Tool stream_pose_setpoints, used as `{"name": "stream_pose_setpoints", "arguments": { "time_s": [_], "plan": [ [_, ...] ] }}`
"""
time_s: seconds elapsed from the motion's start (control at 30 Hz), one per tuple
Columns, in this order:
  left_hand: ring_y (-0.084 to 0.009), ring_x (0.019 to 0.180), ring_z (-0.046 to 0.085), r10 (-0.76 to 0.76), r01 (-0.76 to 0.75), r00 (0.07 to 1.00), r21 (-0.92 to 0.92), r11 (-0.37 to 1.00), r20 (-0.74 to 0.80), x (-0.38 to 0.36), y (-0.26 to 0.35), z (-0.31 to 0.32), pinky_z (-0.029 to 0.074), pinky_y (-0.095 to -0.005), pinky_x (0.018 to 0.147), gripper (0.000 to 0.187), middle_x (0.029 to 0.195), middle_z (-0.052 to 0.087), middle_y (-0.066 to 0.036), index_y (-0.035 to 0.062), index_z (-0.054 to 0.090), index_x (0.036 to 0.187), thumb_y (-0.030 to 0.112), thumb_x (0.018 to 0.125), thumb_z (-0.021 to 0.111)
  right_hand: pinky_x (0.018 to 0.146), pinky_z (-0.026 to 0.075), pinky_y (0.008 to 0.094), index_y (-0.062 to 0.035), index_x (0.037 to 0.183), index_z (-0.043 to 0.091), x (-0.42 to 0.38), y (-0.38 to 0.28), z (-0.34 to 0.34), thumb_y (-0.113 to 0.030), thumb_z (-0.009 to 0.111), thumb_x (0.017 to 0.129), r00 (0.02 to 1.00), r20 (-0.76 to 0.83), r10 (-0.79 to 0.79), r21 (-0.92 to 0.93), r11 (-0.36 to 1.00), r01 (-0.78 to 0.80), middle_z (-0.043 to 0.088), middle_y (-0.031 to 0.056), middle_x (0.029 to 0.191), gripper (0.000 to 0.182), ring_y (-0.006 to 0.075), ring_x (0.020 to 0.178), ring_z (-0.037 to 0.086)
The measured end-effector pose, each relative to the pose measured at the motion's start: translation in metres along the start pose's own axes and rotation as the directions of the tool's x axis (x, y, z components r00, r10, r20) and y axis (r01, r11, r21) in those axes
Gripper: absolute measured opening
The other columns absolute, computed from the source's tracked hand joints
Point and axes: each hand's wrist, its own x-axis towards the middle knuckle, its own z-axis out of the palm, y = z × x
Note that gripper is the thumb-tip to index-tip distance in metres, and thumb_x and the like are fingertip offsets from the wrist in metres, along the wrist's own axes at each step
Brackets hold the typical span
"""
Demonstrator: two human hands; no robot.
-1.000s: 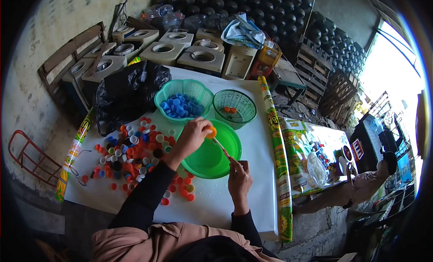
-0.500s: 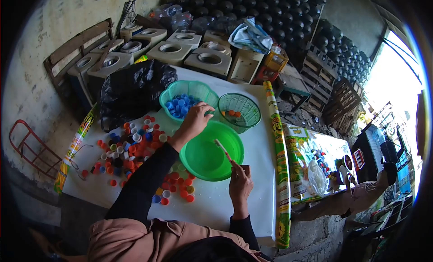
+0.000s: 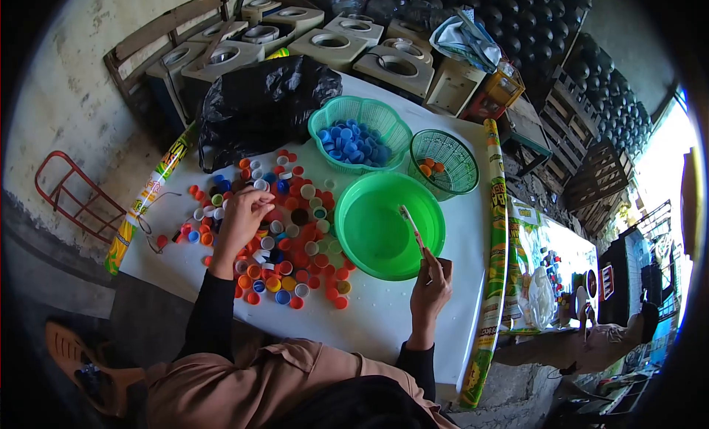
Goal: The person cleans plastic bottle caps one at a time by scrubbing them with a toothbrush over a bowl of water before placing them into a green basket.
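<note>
My left hand (image 3: pixel 245 218) hovers over a spread of loose bottle caps (image 3: pixel 299 244), mostly red, orange, white and blue. Its fingers are loosely bent, with a small gap to the thumb and no cap visible between them. Held by its handle in my right hand (image 3: pixel 432 285) is a toothbrush (image 3: pixel 412 228), its head pointing up over a green basin (image 3: pixel 390 270). The basin's inside looks smooth and green. Behind it, a mint-green basket (image 3: pixel 325 113) contains blue caps (image 3: pixel 354 142). A darker green basket (image 3: pixel 469 152) beside that one has several orange caps (image 3: pixel 428 166).
A black plastic bag (image 3: pixel 262 104) lies at the table's back left. Rolled printed edges (image 3: pixel 493 244) border the white table (image 3: pixel 369 311). Dispenser-like housings (image 3: pixel 332 45) stand behind. To the right, another person's hand (image 3: pixel 587 318) is near a second table; an orange chair (image 3: pixel 88 362) is at lower left.
My left hand has moved from above the mint-green basket back to the loose caps. My right hand still holds the toothbrush over the basin. The camera view has shifted.
</note>
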Motion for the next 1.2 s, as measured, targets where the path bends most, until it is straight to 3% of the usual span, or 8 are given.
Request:
{"name": "stream_pose_setpoints", "arguments": {
  "time_s": [0.17,0.27,0.47,0.67,0.8,0.93,1.07,1.2],
  "plan": [
    [-0.0258,0.085,0.070,0.005,0.008,0.991,-0.100,0.995,0.132,-0.024,0.005,0.042,0.056,-0.0341,0.074,0.016,0.098,0.068,-0.012,-0.0015,0.070,0.100,0.000,0.084,0.073,0.053,0.050,0.0320,-0.0159,0.115,0.074,0.000,0.003,0.001,-0.007,0.069,0.092,1.000,-0.005,-0.013,-0.007,1.000,0.013,0.064,0.0054,0.090,0.025,0.0169,0.062,0.063],
    [-0.0347,0.085,0.066,0.135,-0.136,0.982,-0.007,0.991,0.134,-0.022,-0.003,0.063,0.053,-0.0429,0.077,0.015,0.095,0.066,-0.013,0.0000,0.070,0.097,0.000,0.082,0.070,0.053,0.049,0.0321,-0.0151,0.115,0.074,0.000,0.004,0.003,-0.007,0.069,0.092,0.999,-0.016,-0.028,-0.005,1.000,0.028,0.064,0.0056,0.090,0.025,0.0168,0.062,0.062],
    [-0.0357,0.091,0.065,0.055,-0.085,0.988,0.210,0.974,0.142,-0.028,0.010,0.082,0.051,-0.0442,0.082,0.017,0.098,0.063,-0.014,0.0006,0.069,0.092,0.009,0.078,0.074,0.055,0.050,0.0334,-0.0150,0.115,0.074,-0.001,0.004,0.003,-0.007,0.069,0.092,0.999,-0.019,-0.041,-0.019,0.999,0.040,0.064,0.0057,0.090,0.025,0.0182,0.063,0.064],
    [-0.0367,0.085,0.066,0.183,-0.219,0.974,0.355,0.909,0.131,-0.032,-0.005,0.090,0.052,-0.0452,0.075,0.022,0.096,0.065,-0.016,-0.0003,0.065,0.095,0.009,0.077,0.074,0.057,0.051,0.0358,-0.0145,0.115,0.074,0.000,-0.001,0.001,-0.009,0.067,0.094,1.000,0.016,0.006,-0.022,1.000,-0.006,0.065,0.0066,0.094,0.023,0.0212,0.067,0.067],
    [-0.0354,0.079,0.066,0.143,-0.144,0.990,0.133,0.980,0.022,-0.024,0.015,0.074,0.052,-0.0433,0.072,0.023,0.089,0.066,-0.017,-0.0004,0.064,0.095,0.011,0.078,0.075,0.062,0.052,0.0397,-0.0167,0.115,0.074,0.006,-0.022,-0.017,-0.012,0.065,0.094,0.982,0.182,0.052,-0.214,0.977,-0.012,0.065,0.0061,0.100,0.023,0.0266,0.077,0.069],
    [-0.0225,0.082,0.071,0.005,0.031,0.989,-0.239,0.970,0.151,-0.012,0.020,0.057,0.057,-0.0343,0.071,0.021,0.089,0.071,-0.013,-0.0012,0.066,0.102,0.015,0.090,0.072,0.066,0.052,0.0411,-0.0153,0.117,0.074,0.018,-0.030,-0.017,-0.011,0.064,0.093,0.964,0.266,-0.014,-0.306,0.947,0.098,0.065,0.0078,0.102,0.026,0.0281,0.083,0.069],
    [-0.0134,0.089,0.071,-0.005,0.182,0.953,-0.561,0.807,0.302,-0.004,0.020,0.054,0.060,-0.0264,0.073,0.018,0.095,0.072,-0.008,-0.0014,0.067,0.107,0.014,0.101,0.061,0.068,0.054,0.0410,-0.0149,0.116,0.074,0.038,-0.021,-0.014,-0.007,0.065,0.088,0.906,0.404,-0.127,-0.240,0.941,0.239,0.064,0.0109,0.099,0.031,0.0296,0.084,0.068],
    [-0.0148,0.091,0.071,-0.050,0.377,0.907,-0.753,0.540,0.418,0.002,0.031,0.062,0.061,-0.0253,0.078,0.020,0.105,0.068,-0.006,-0.0002,0.065,0.113,0.015,0.104,0.056,0.067,0.053,0.0401,-0.0165,0.115,0.074,0.054,-0.019,-0.007,-0.002,0.061,0.087,0.899,0.343,-0.273,-0.180,0.920,0.348,0.064,0.0092,0.094,0.034,0.0296,0.083,0.068]
  ]
}}
